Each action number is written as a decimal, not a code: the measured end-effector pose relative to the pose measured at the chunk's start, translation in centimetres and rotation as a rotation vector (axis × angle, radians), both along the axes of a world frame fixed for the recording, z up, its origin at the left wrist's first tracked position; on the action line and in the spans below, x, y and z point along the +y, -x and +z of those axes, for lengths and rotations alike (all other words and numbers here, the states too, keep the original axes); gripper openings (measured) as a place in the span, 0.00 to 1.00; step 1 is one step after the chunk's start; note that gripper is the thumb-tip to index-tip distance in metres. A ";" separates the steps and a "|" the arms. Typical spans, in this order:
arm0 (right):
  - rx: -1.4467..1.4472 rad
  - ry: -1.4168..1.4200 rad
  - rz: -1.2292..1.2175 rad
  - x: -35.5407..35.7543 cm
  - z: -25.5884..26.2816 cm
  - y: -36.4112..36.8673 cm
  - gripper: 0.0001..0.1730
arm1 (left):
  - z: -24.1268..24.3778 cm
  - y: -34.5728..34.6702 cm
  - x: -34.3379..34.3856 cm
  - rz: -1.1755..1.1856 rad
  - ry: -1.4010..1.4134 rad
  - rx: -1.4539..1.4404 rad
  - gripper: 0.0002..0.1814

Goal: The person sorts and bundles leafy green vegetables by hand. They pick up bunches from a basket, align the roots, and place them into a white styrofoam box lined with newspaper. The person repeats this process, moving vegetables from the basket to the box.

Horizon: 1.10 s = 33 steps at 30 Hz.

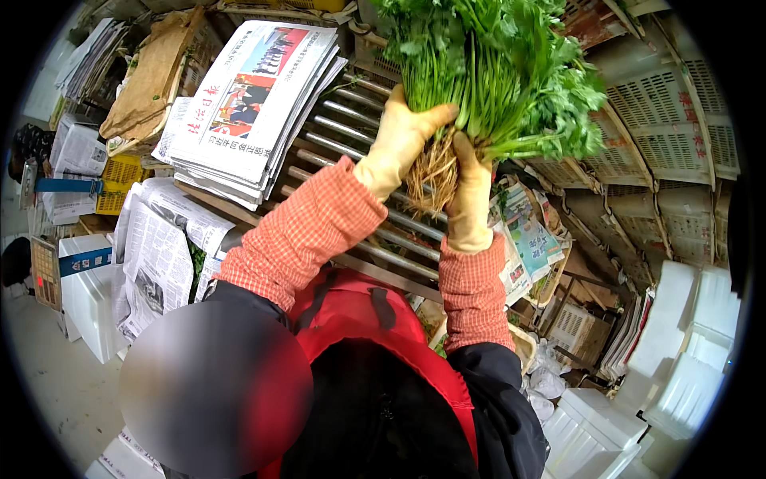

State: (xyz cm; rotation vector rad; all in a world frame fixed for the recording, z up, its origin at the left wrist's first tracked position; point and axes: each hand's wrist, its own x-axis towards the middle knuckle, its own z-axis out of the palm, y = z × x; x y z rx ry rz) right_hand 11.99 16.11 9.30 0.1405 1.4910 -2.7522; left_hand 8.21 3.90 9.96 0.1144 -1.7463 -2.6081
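Note:
A large bunch of leafy green herbs (pixel 497 78), with stringy brown roots (pixel 434 173), is held over a rack of metal rollers (pixel 347 126). My left hand (pixel 407 138), in a cream rubber glove, grips the stems on the left side just above the roots. My right hand (pixel 470 185), gloved alike, holds the bunch from the right and below, its thumb by the root ends. The leaves point away from me. Left of the bunch, a thick stack of newspapers (pixel 251 96) lies at the rollers' edge. Checked orange sleeves cover both forearms.
Plastic crates (pixel 646 138) stand stacked along the right. A newspaper-lined crate (pixel 520 233) sits near my right forearm. White foam boxes (pixel 592 431) are at lower right. On the left are newspaper-covered goods (pixel 158 257), a yellow crate (pixel 122 182) and a scale (pixel 46 272). Parts of other people show at far left.

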 end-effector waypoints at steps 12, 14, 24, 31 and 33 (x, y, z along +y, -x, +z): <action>-0.553 0.039 -0.006 -0.8 -19.6 -10.3 0.29 | -21.4 -10.5 -0.5 0.097 0.135 -0.596 0.34; -0.502 0.006 -0.027 -0.4 -20.4 -10.8 0.30 | -21.1 -11.0 -0.1 0.086 0.132 -0.529 0.34; -0.595 -0.577 0.466 9.7 -14.8 -11.0 0.25 | -18.2 -9.6 -4.5 -0.147 0.615 -0.579 0.61; -0.535 -0.432 0.064 8.0 -15.4 -9.0 0.15 | -17.6 -7.7 -4.6 -0.156 0.812 -0.413 0.45; -0.381 -0.555 -0.085 7.4 -15.0 -9.6 0.11 | -19.1 -7.6 -4.9 -0.088 0.898 -0.370 0.40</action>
